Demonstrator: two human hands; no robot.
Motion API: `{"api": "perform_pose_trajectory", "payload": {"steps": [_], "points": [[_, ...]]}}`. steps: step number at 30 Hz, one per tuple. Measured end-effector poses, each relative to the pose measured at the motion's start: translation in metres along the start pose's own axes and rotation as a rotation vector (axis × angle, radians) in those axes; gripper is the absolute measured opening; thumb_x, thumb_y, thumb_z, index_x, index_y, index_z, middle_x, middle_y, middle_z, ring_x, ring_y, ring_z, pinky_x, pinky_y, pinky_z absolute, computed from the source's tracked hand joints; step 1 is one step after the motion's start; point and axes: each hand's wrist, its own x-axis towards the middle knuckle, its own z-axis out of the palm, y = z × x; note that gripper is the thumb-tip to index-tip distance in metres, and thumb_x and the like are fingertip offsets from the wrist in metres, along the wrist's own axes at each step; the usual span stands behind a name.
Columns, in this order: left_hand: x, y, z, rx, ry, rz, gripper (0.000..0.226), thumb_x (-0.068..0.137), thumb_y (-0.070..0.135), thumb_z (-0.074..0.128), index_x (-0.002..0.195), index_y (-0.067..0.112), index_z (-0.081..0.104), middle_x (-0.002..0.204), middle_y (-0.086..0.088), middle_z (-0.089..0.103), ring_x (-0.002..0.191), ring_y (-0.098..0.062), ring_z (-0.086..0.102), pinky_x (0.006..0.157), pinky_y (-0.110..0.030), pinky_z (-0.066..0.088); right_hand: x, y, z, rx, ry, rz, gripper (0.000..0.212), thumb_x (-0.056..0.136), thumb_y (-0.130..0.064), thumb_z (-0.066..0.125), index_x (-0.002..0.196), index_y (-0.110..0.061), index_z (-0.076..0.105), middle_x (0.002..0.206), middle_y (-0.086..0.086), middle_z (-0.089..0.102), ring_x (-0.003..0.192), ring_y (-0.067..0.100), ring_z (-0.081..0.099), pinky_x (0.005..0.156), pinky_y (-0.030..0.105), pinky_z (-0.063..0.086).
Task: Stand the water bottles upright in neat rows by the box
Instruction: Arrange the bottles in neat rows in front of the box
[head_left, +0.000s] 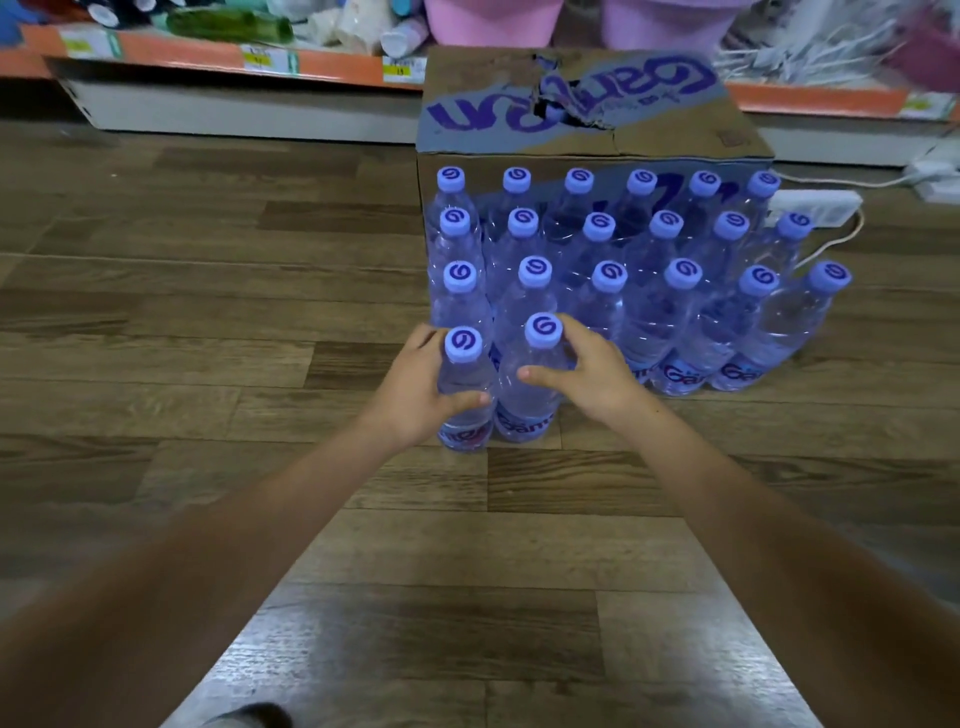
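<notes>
1. The two front bottles, the left bottle (464, 387) and the right bottle (535, 379), are standing upright on the floor (208, 322), side by side and touching, starting a fourth row in front of three full rows of six
2. The left hand (415, 392) is wrapping the left bottle, its fingers (423, 335) curling round the far side and the thumb pressing the near side, so it is clamped on that bottle
3. The right hand (592, 376) is doing the same on the right bottle, fingers behind the neck below the cap, thumb lying across the front; clamped too
4. To do this step well, I judge both bases should be sitting flat before either grip is loosening, and the pair should be sliding back until it is touching the third row, caps lining up with the columns behind
5. Letting go straight outward, not upward, is looking safer, since thin clear bottles are tipping easily and one knock could be toppling the packed rows (613, 249)
6. The rows are leaning slightly rightward at the far end, so keeping the new row square to the box (582, 98) matters
7. Four places to the right are looking unfilled in this row
8. Behind the box a shelf (218, 57) is running along, and a power strip (815, 205) with its cord is lying just right of the rows; better kept clear of
</notes>
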Motion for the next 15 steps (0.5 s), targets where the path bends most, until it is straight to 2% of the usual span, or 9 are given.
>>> {"api": "perform_pose_trajectory", "payload": {"steps": [2, 4, 5, 8, 12, 15], "points": [[0.0031, -0.0012, -0.0004, -0.019, 0.025, -0.024, 0.064, 0.069, 0.016, 0.079, 0.125, 0.010, 0.051, 0.111, 0.002, 0.039, 0.103, -0.005, 0.038, 0.088, -0.005, 0.023, 0.0031, 0.0011, -0.0013, -0.011, -0.026, -0.004, 0.045, 0.079, -0.015, 0.073, 0.119, -0.017, 0.054, 0.110, -0.009, 0.058, 0.106, 0.009, 0.052, 0.089, 0.019, 0.042], [0.0058, -0.0017, -0.0012, -0.020, 0.002, -0.025, 0.064, 0.069, 0.017, 0.079, 0.126, 0.010, 0.050, 0.112, 0.001, 0.039, 0.105, -0.005, 0.037, 0.088, -0.005, 0.023, 0.0031, 0.0014, -0.0013, -0.005, -0.029, -0.022, 0.044, 0.079, -0.014, 0.072, 0.119, -0.017, 0.054, 0.111, -0.010, 0.057, 0.105, 0.006, 0.051, 0.081, 0.004, 0.040], [0.0068, -0.0018, -0.0018, -0.011, -0.017, -0.019, 0.064, 0.069, 0.017, 0.079, 0.126, 0.010, 0.050, 0.112, 0.001, 0.039, 0.105, -0.005, 0.037, 0.089, -0.005, 0.022, 0.0030, 0.0016, -0.0012, -0.009, -0.031, -0.031, 0.045, 0.079, -0.014, 0.072, 0.119, -0.018, 0.053, 0.111, -0.010, 0.056, 0.106, 0.006, 0.051, 0.080, 0.001, 0.039], [0.0075, -0.0033, -0.0030, -0.003, -0.035, -0.007, 0.065, 0.069, 0.017, 0.079, 0.126, 0.010, 0.049, 0.111, 0.003, 0.038, 0.105, -0.005, 0.037, 0.088, -0.005, 0.024, 0.0029, 0.0037, -0.0014, -0.045, -0.034, -0.021, 0.049, 0.079, -0.017, 0.072, 0.123, -0.017, 0.052, 0.114, -0.010, 0.055, 0.111, 0.008, 0.050, 0.088, 0.015, 0.037], [0.0075, -0.0075, -0.0022, 0.012, -0.023, 0.003, 0.065, 0.067, 0.021, 0.080, 0.124, 0.011, 0.051, 0.109, 0.005, 0.040, 0.105, -0.003, 0.039, 0.089, -0.010, 0.028, 0.0008, 0.0048, -0.0048, -0.083, -0.064, 0.029, 0.055, 0.080, -0.026, 0.072, 0.129, -0.024, 0.047, 0.123, -0.008, 0.057, 0.118, 0.012, 0.049, 0.095, 0.022, 0.038], [0.0067, -0.0064, -0.0013, -0.010, 0.015, -0.039, 0.062, 0.064, 0.020, 0.083, 0.118, 0.010, 0.054, 0.107, 0.006, 0.042, 0.102, -0.006, 0.043, 0.086, -0.012, 0.030, -0.0001, 0.0004, -0.0100, 0.001, -0.121, 0.114, 0.058, 0.078, -0.029, 0.073, 0.130, -0.029, 0.046, 0.119, -0.017, 0.055, 0.111, 0.004, 0.049, 0.089, 0.014, 0.037]]}}
